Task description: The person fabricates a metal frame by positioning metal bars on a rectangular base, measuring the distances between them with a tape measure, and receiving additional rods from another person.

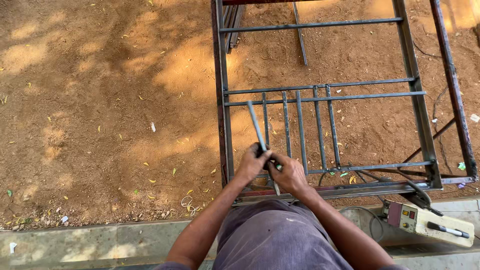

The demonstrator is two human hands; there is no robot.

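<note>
Rod (257,125), thin, stiff steel and judged light, is gripped near its lower end by left hand (252,162) and right hand (288,172), slanting over the frame's (222,115) left upright bars.

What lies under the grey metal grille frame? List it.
Under the grey metal grille frame: reddish dirt ground with scattered leaves, showing between the bars. Both hands and the slanted bar they grip cover the ground beneath them.
</note>
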